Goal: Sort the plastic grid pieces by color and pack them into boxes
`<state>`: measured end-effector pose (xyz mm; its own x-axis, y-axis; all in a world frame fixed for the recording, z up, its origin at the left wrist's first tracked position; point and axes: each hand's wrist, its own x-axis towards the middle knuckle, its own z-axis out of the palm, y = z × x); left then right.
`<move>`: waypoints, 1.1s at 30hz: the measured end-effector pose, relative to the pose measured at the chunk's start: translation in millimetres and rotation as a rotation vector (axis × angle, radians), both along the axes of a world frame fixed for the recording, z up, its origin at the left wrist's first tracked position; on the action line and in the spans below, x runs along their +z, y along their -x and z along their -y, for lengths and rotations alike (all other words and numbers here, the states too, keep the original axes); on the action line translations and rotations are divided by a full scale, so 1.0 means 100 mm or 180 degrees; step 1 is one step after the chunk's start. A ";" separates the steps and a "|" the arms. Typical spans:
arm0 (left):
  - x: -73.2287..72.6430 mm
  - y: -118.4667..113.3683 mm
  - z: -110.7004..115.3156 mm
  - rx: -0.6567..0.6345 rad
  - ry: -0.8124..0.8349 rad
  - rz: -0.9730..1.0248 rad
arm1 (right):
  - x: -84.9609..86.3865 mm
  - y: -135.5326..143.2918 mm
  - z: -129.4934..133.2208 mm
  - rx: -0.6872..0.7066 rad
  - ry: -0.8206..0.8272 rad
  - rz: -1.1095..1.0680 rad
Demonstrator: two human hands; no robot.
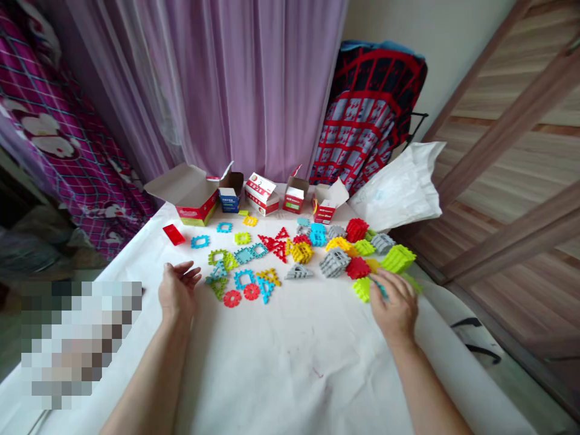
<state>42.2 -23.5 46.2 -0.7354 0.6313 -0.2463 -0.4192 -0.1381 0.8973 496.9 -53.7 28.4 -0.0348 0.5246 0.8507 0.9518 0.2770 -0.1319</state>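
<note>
My left hand (pixel 177 291) rests by the left side of loose plastic building pieces, its fingers apart and slightly curled with nothing in them. Closest to it are a light-blue piece (pixel 217 272) and a green triangle piece (pixel 219 289). On the right, my right hand (pixel 396 305) has thumb and fingers closed around a blue building piece (pixel 381 290), which is mostly hidden. Beside that hand lie a lime-green piece (pixel 361 290), a red stack (pixel 357 267) and a lime-green stack (pixel 399 259). Two red flower-shaped discs (pixel 232 298) lie nearer the middle.
Several opened small boxes (pixel 261 194) stand along the back of the white-covered table (pixel 290 374). A larger opened box (pixel 193 202) is at back left, with a red tray (pixel 173 234) before it. A white bag (pixel 403 187) leans at back right. A blurred-out item lies left.
</note>
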 end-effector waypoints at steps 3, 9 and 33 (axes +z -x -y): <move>-0.03 0.01 -0.01 0.0064 -0.0084 0.0099 | 0.11 0.72 -0.07 0.0743 0.0346 0.0012; 0.01 0.09 -0.01 0.0325 -0.0208 0.0308 | 0.12 2.18 -0.23 0.1767 0.1639 0.0094; -0.09 0.08 -0.07 0.0085 -0.0268 0.0199 | 0.32 2.60 -0.61 0.1218 0.3143 0.0881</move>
